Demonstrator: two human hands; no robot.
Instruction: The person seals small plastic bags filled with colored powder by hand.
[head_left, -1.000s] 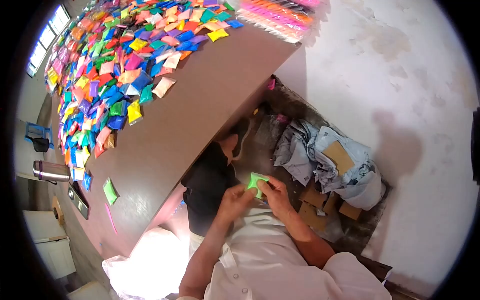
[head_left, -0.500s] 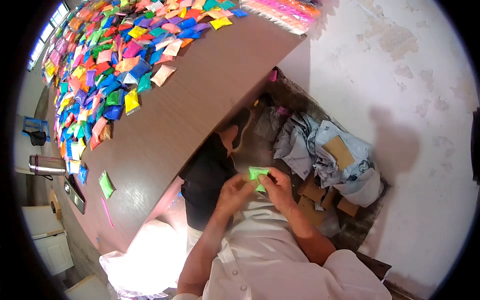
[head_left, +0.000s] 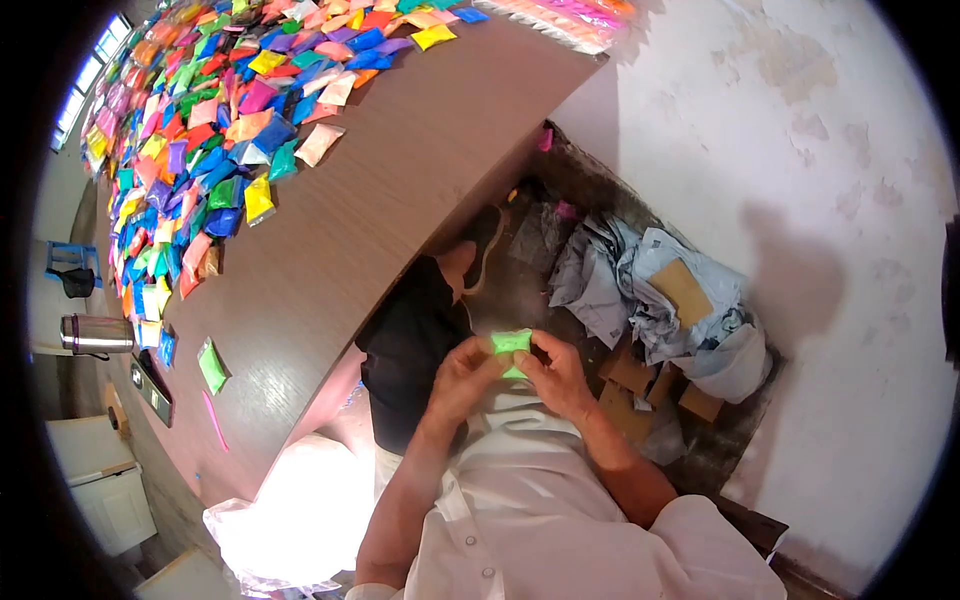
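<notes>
Between my two hands, above my lap, is a small bright green packet (head_left: 512, 342) in clear film. My left hand (head_left: 465, 380) pinches its left side, and my right hand (head_left: 555, 375) grips its right side with the thumb across the front. Fingers cover the packet's lower part. On the table to the left lies a second green packet (head_left: 212, 367), apart from my hands. A thin pink strip (head_left: 215, 421) rests just below that one.
Many colourful packets (head_left: 225, 130) are heaped across the brown table (head_left: 400, 180). A steel flask (head_left: 95, 334) and a dark phone (head_left: 151, 390) sit at its left edge. Crumpled grey bags (head_left: 690, 290) and cardboard pieces lie on the floor at right, beside the wall. A white plastic bag (head_left: 310, 510) stands below the table.
The green packet has shifted slightly left and now looks more level and spread between my fingers. Both hands keep their hold. The view has moved a little.
</notes>
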